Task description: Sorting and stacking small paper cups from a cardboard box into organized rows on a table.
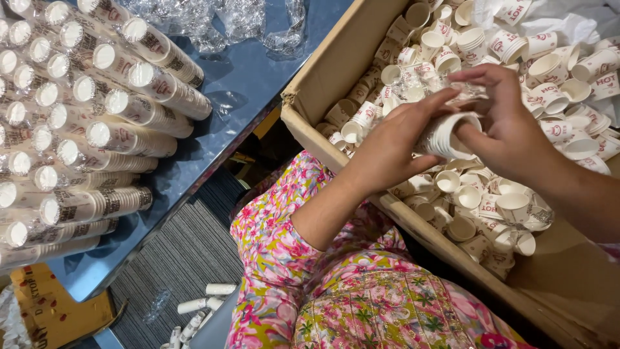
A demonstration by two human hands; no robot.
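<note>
Item: I am clenching both grips, left hand [387, 152] and right hand [507, 132], around a small paper-cup stack [445, 134] above the cardboard box [336, 64].

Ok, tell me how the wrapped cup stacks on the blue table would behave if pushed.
The wrapped cup stacks are round and lie on their sides, so they would probably roll. Being nested paper cups, they are likely light and easily dented. The clear wrap looks smooth, perhaps slippery on the blue table.

— What's that stack you're holding?

— Small white paper cups [445, 134], matt and smooth under my left hand [387, 152]. The brown cardboard box [336, 61] looks dull and fibrous.

— And beside you?

— A blue tabletop [248, 71], glossy; crinkled clear plastic wrap [226, 22] shines there.
</note>
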